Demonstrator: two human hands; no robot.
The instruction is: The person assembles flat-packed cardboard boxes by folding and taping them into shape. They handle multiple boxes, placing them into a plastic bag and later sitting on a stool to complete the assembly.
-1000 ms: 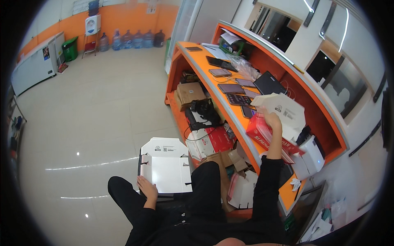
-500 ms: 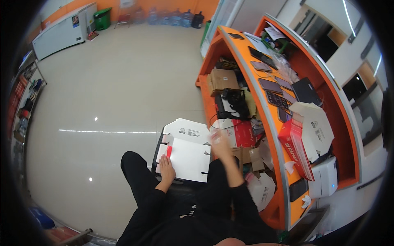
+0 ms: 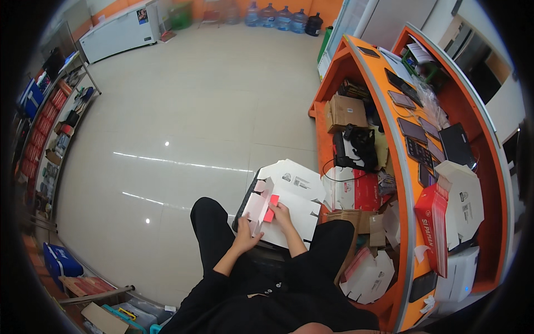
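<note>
A white cardboard box blank (image 3: 300, 192) with cut corners and slots lies on a dark support between my knees. Its left side flap stands folded upward. My left hand (image 3: 245, 237) grips that flap near its lower end, fingers on the outside. My right hand (image 3: 282, 217) has its fingers closed on a small bright red piece (image 3: 271, 209) beside the raised flap. Whether the red piece is part of the box or separate, I cannot tell. The blank's near edge rests close to my lap.
To the right stands an orange counter (image 3: 384, 106) with phones, a calculator and red-and-white flat boxes (image 3: 434, 228) on top. Its lower shelf holds brown cartons (image 3: 347, 113) and more box blanks (image 3: 370, 276). A stocked rack (image 3: 67, 133) is at far left, a white chest freezer (image 3: 119, 33) behind.
My right hand, blurred off the box's right side before, has come in onto the red piece. The left flap has been folded up, with my left hand at it. The view has shifted leftward.
</note>
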